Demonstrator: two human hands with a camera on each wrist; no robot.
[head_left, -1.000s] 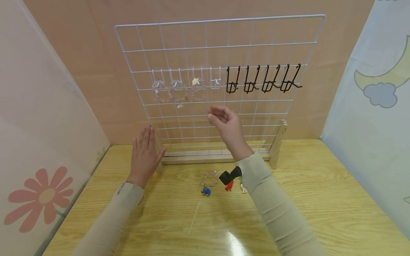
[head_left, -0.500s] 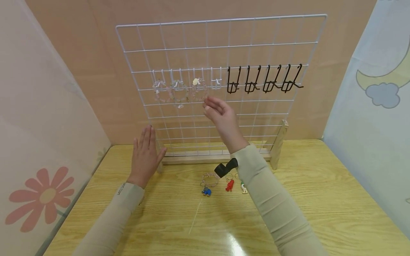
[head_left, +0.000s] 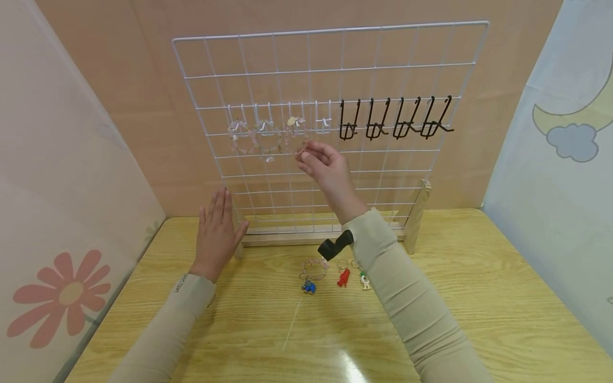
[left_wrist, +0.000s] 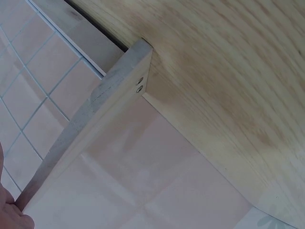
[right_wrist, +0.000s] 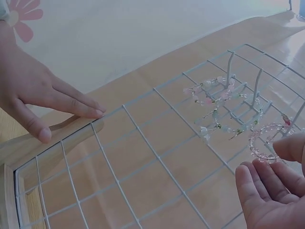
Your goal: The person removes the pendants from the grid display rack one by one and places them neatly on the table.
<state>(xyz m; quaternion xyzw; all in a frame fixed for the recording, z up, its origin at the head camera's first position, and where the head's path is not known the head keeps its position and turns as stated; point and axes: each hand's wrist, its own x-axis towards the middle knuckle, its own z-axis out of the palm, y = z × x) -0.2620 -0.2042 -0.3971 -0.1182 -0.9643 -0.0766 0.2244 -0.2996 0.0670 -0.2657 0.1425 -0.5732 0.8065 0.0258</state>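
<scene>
My left hand [head_left: 216, 234] rests with straight fingers against the left wooden upright [left_wrist: 90, 114] of a white wire grid rack [head_left: 378, 69]. At the rack's middle, my right hand [head_left: 331, 173] pinches the lower edge of a pink beaded bracelet [right_wrist: 252, 143] between thumb and fingers. That bracelet hangs from a white hook [head_left: 296, 109] and has a pale charm at its top. To its left hang a clear-and-green beaded bracelet [head_left: 279, 139] and a pale pink one [head_left: 234, 142], each on its own white hook.
A white hook [head_left: 323, 123] and several black hooks [head_left: 375, 131] carry nothing. On the wooden table [head_left: 239, 330] lie a pink bracelet [head_left: 325, 272], a blue keychain [head_left: 308, 287], a red keychain [head_left: 343, 277] and a white-and-green keychain [head_left: 365, 281]. Patterned panels stand at both sides.
My right hand has moved left and slightly up to the third bracelet and taken hold of its lower edge, shifting it a little. The left hand has stayed on the upright.
</scene>
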